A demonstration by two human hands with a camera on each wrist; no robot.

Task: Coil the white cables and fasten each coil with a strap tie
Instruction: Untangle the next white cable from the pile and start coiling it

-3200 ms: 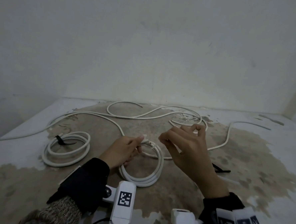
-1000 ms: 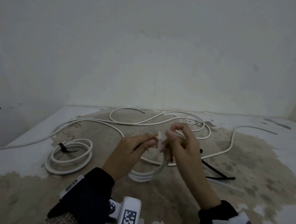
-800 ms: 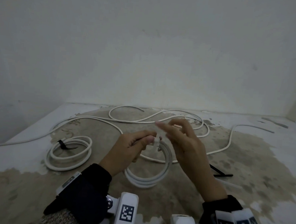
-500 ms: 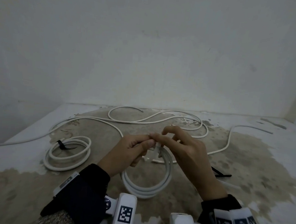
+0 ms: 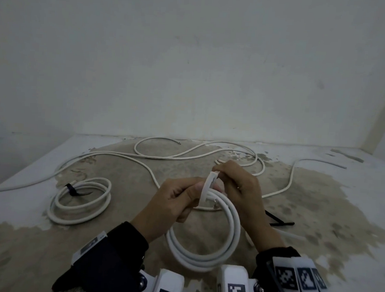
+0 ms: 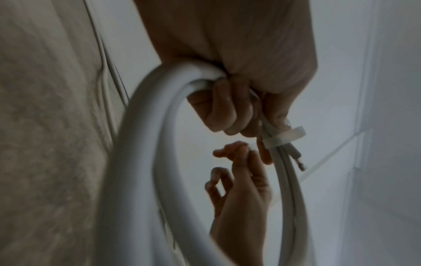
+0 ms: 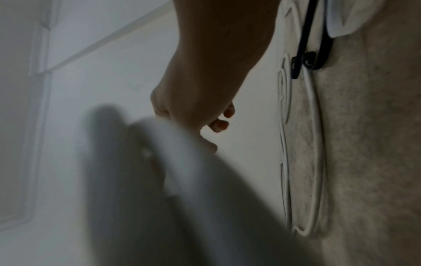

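Centrally, low in the head view, the left hand [image 5: 172, 203] grips the top of a white coil [image 5: 206, 243] held above the worktop [image 5: 338, 256], while the right hand [image 5: 240, 189] pinches the white strap [image 5: 208, 185] looped round the coil's strands. At left lies a second coil [image 5: 80, 200] bound with a black tie [image 5: 72, 190]; loose cables [image 5: 186, 154] trail across the rear, and black ties [image 5: 279, 222] lie right of the hands.

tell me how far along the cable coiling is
Done: one coil lies on the floor with a black strap tie around it. In hand: the left hand grips a second coil while the right hand pinches a white strap tie looped around it. Left: loose cable behind, and a spare black tie.
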